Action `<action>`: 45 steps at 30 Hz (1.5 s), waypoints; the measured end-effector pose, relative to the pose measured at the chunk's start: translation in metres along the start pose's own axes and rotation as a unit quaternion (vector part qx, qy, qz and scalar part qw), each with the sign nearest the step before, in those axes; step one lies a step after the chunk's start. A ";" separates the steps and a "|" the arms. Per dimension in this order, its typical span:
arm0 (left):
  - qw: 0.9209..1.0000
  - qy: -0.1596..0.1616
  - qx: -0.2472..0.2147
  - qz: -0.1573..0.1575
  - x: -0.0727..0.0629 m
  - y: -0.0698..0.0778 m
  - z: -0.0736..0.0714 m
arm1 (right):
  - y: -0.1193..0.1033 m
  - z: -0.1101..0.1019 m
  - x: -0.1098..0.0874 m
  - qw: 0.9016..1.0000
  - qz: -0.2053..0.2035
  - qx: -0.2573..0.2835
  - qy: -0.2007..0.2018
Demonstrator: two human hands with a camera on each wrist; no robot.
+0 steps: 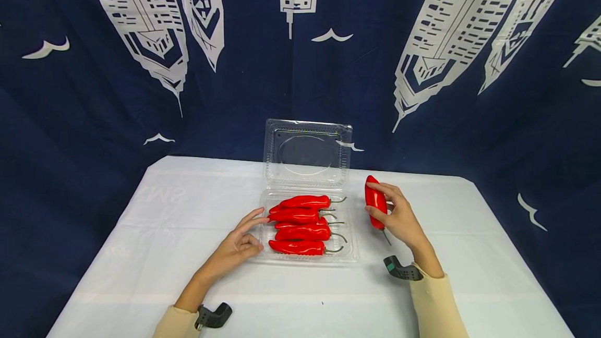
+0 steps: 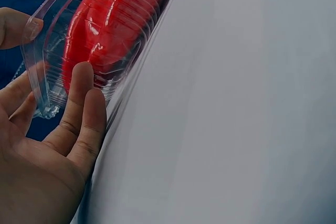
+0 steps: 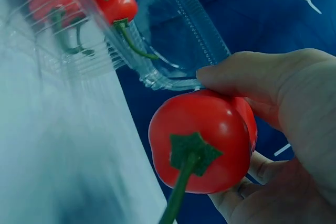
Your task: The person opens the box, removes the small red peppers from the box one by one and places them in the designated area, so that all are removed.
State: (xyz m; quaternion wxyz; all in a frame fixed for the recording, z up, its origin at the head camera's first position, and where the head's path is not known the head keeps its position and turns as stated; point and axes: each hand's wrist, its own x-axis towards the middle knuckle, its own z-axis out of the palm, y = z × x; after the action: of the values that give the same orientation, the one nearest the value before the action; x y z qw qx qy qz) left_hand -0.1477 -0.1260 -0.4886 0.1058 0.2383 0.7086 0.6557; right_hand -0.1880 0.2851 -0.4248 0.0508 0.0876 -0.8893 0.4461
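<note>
A clear plastic clamshell container [image 1: 353,252] lies on the table with its lid [image 1: 307,153] raised at the back. Several red peppers [image 1: 305,232] with green stems lie side by side in its base, stems toward the right. At the container's left side is my left hand [image 1: 231,248]; in the left wrist view its extended fingers [image 2: 81,85] touch the ribbed clear wall. To the right of the container, my right hand [image 1: 403,219] holds one red pepper [image 1: 375,202] between thumb and fingers. That pepper's green stem [image 3: 184,182] points down toward me.
A white cloth covers the table [image 1: 188,197]. Behind it hangs a dark blue curtain [image 1: 253,82] printed with white buildings and birds; the raised lid stands near it. Each wrist carries a black camera mount [image 1: 213,315].
</note>
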 end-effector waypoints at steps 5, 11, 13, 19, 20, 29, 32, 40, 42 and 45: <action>1.000 -0.001 -0.001 0.000 0.000 0.000 0.000 | 0.006 0.003 0.001 1.000 0.012 -0.012 -0.003; 1.000 -0.002 -0.003 0.001 -0.001 0.000 0.000 | 0.013 0.006 0.002 0.999 0.047 -0.016 -0.018; 1.000 -0.002 -0.004 0.002 -0.001 0.000 0.000 | 0.014 0.007 0.002 0.998 0.065 -0.013 -0.020; 1.000 -0.005 -0.003 0.007 -0.001 -0.001 -0.001 | 0.020 0.012 0.004 0.995 0.097 -0.022 -0.026; 1.000 -0.005 -0.002 0.007 -0.001 -0.001 -0.001 | 0.021 0.013 0.004 0.994 0.101 -0.025 -0.027; 1.000 -0.002 0.001 0.005 -0.001 -0.002 -0.001 | 0.029 0.020 0.005 0.994 0.100 -0.048 -0.018; 1.000 -0.001 -0.001 0.005 -0.001 -0.002 -0.001 | 0.030 0.022 0.005 0.994 0.095 -0.054 -0.019; 1.000 -0.005 -0.001 0.012 -0.001 -0.002 -0.001 | 0.032 0.026 0.005 0.993 0.097 -0.066 -0.018; 1.000 -0.007 -0.001 0.015 -0.002 -0.002 -0.001 | 0.033 0.027 0.005 0.992 0.097 -0.072 -0.021; 1.000 -0.009 -0.001 0.020 -0.002 -0.003 -0.002 | 0.035 0.027 0.005 0.992 0.096 -0.079 -0.022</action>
State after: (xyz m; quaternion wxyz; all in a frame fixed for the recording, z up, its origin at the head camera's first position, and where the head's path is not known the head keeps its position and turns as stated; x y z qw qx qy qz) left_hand -0.1474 -0.1284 -0.4912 0.0990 0.2578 0.7024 0.6560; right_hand -0.1997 0.2830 -0.4674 -0.0046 0.0072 -0.9270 0.3749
